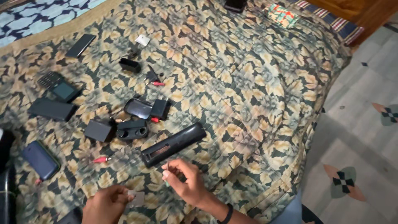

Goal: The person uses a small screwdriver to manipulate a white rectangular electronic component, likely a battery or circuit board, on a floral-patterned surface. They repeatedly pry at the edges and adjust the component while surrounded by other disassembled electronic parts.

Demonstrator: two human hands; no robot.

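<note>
Between the right hand (187, 181) fingers is a thin small stick, pinched tight. Just above that hand lies the long black plastic remote shell (173, 144) on the flowery bed cover (257, 91), tipped up to the right. The left hand (108, 204), farther off, grips a small pale flat card (136, 198).

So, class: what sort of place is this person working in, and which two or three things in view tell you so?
Most likely a bedroom at home. The work lies on a bed with a floral quilt, a striped pillow sits at its far end, and a patterned tiled floor runs alongside. Phones and a long black remote shell lie spread before the hands.
</note>
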